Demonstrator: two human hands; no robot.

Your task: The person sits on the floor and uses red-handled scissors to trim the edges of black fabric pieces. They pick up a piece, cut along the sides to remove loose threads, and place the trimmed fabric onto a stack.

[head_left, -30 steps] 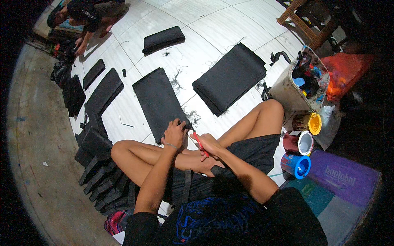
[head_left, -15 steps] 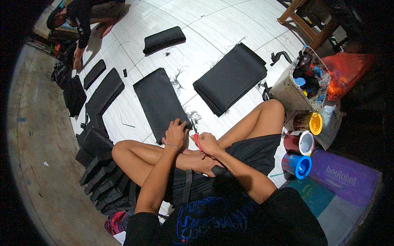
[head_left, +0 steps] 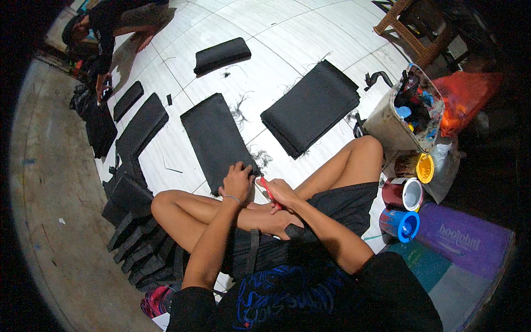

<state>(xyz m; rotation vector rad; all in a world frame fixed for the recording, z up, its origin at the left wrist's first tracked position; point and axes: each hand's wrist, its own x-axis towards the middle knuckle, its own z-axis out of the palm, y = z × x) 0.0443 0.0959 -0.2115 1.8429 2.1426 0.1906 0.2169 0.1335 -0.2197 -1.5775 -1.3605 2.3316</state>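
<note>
Red-handled scissors (head_left: 267,189) are gripped in my right hand (head_left: 282,193), their blades at the near right edge of a black fabric stack (head_left: 214,130). My left hand (head_left: 238,181) is closed on that stack's near end, its fingers bent over the top; the thumb is mostly hidden. Loose black threads (head_left: 261,158) lie along the stack's right edge. To the right lies a wider stack of black fabric (head_left: 311,108) with frayed edges. Beyond them rests a smaller black fabric bundle (head_left: 223,55).
At the left are more black pieces (head_left: 142,126) and folded black items (head_left: 141,243). A person's hand (head_left: 103,87) reaches down at the far left. On the right stand a scrap bin (head_left: 381,124), a red bag (head_left: 462,102), paint cans (head_left: 399,221) and a purple box (head_left: 470,238).
My right hand and the scissors have shifted slightly, with the handles now closer together. My left hand stays on the fabric. The other person's hand has moved a little.
</note>
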